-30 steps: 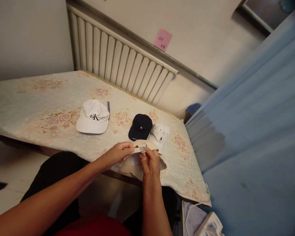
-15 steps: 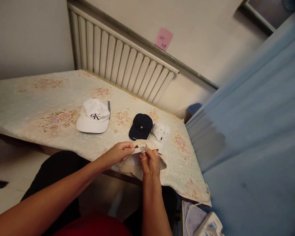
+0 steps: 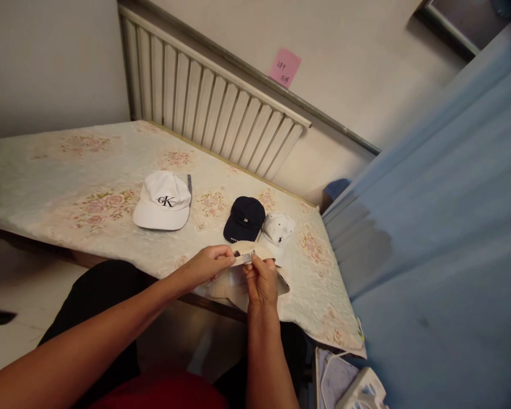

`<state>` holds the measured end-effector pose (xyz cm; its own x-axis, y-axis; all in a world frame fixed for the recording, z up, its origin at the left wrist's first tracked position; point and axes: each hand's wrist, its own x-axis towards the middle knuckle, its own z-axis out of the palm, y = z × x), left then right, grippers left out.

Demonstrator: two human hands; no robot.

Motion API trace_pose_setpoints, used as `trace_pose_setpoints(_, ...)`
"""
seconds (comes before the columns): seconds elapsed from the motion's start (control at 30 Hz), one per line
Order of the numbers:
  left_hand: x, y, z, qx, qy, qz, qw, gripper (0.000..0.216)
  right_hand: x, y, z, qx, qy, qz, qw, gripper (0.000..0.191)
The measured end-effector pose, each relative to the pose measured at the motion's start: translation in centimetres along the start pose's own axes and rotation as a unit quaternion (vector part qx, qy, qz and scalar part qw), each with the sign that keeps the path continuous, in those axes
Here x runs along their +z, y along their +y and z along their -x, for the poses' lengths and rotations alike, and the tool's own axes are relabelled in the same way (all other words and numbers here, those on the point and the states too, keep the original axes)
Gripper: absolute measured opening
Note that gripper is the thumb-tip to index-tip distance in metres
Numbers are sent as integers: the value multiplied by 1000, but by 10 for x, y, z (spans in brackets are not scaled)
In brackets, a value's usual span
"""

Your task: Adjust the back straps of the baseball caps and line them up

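Observation:
A beige cap [image 3: 255, 250] is held between my two hands over the front edge of the table, its back strap turned up. My left hand [image 3: 215, 262] pinches the strap on the left side. With thumb and fingers closed, my right hand [image 3: 262, 278] grips the strap by its silver metal buckle [image 3: 247, 258]. My hands cover part of the cap. Just beyond it lie a black cap [image 3: 244, 218] and a small white cap [image 3: 277, 228], side by side. Farther left sits a white cap with black letters [image 3: 164, 200].
A floral cloth [image 3: 97, 170] covers the table. Behind it a radiator [image 3: 213, 96] runs along the wall, below a pink note [image 3: 285, 67]. A blue curtain [image 3: 430, 227] hangs at the right. A white device [image 3: 364, 391] with a cord lies at lower right.
Both hands keep their grip on the cap's strap, with only a slight shift of the left fingers. The other caps stay where they were.

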<state>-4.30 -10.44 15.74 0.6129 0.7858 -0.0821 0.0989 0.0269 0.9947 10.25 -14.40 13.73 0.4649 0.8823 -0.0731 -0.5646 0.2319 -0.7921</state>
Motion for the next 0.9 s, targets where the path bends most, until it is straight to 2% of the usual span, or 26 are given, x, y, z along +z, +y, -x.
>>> trace_pose_setpoints(0.23,2,-3,-3,-12,19,8,1000,19,0,0,0,9,-4,11,1000,30)
trace_pose_setpoints(0.5,4,-8,-5,-6,-8,52,999,19,-2,2,-3,8,-21,33,999,30)
trace_pose_setpoints(0.9,5,-12,-5,-1,7,58,998,19,-1,2,1,15,-20,28,999,30)
